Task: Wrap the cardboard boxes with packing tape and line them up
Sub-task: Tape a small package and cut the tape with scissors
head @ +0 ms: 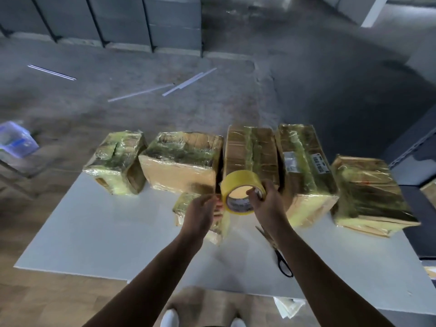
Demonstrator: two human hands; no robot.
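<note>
Head view, right hand (267,205) gripping tape roll (236,184), left hand (200,214) at its edge, grip unclear, small box (185,202) half-hidden

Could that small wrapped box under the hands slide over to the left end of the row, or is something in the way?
Nothing visible blocks it. Between the small tape-wrapped cardboard box and the leftmost wrapped cardboard box in the row is only white table top. The black-handled scissors lie off to the right.

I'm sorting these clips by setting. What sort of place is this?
Probably a warehouse or bare workshop: rough concrete floor, grey panels behind, and a white table lined with taped cardboard boxes.
</note>
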